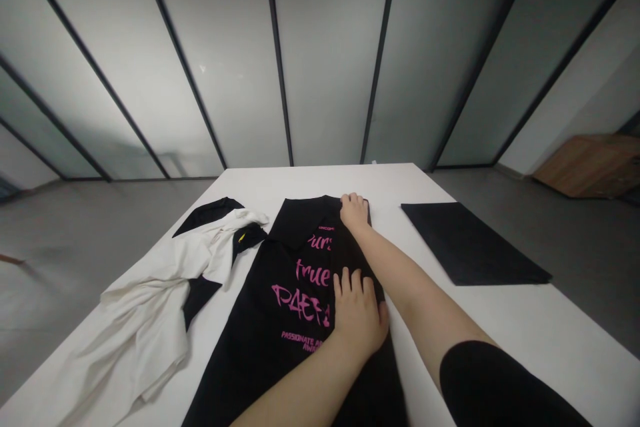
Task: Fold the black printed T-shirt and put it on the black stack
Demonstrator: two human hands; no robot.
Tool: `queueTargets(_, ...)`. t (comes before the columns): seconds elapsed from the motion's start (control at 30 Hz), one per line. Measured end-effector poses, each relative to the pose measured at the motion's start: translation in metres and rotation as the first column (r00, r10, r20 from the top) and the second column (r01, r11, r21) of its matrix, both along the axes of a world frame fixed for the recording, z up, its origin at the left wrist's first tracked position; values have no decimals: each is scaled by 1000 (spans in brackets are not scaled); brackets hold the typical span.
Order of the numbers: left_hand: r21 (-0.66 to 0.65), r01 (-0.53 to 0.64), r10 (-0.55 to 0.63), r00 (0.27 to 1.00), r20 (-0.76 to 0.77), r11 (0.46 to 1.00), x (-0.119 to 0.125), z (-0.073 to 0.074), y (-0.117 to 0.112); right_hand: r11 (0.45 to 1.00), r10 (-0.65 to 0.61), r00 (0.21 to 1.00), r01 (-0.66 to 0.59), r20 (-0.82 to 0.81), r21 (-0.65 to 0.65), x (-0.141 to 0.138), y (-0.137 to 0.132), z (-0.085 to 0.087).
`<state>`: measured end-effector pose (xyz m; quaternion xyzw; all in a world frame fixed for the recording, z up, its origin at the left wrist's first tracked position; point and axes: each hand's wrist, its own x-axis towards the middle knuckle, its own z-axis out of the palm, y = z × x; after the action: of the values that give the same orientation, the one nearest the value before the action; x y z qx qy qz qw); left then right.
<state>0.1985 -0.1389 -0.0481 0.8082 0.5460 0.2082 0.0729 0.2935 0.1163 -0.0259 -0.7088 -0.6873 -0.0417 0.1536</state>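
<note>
A black T-shirt [295, 260] with pink lettering lies lengthwise on the white table. Its right side is folded inward over part of the print, and a sleeve flap lies across the upper left. My left hand [361, 312] rests flat on the folded layer, fingers spread, beside the lettering. Farther up, at the shirt's top right corner, my right hand [355, 211] has its fingers curled onto the cloth near the edge. Its fingertips are partly hidden.
A crumpled white-and-black garment [150, 307] spreads along the table's left side. To the right lies a flat black rectangular piece [470, 243], close to the edge of the white table [320, 180]. Frosted glass panels [330, 53] stand behind, and a wooden piece [590, 163] sits at far right.
</note>
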Motion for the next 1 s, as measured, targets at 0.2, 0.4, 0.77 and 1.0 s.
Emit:
queueTargets(0.2, -26, 4, -5, 1000, -18, 1000, 0, 3, 0, 997, -18, 998, 15, -53, -70, 5, -5, -3)
queueTargets(0.4, -47, 14, -15, 1000, -23, 999, -2, 7, -2, 971, -23, 998, 6, -67, -237, 12, -2, -14)
queueTargets(0.77, -120, 37, -43, 998, -49, 992, -2, 14, -3, 951, -58, 995, 30, -82, -307, 19, 9, -13)
queueTargets(1.0, -244, 145, -178, 976, -121, 959, -15, 34, 4, 973, 226, 972, -224, -63, 49, 8, -19, -5)
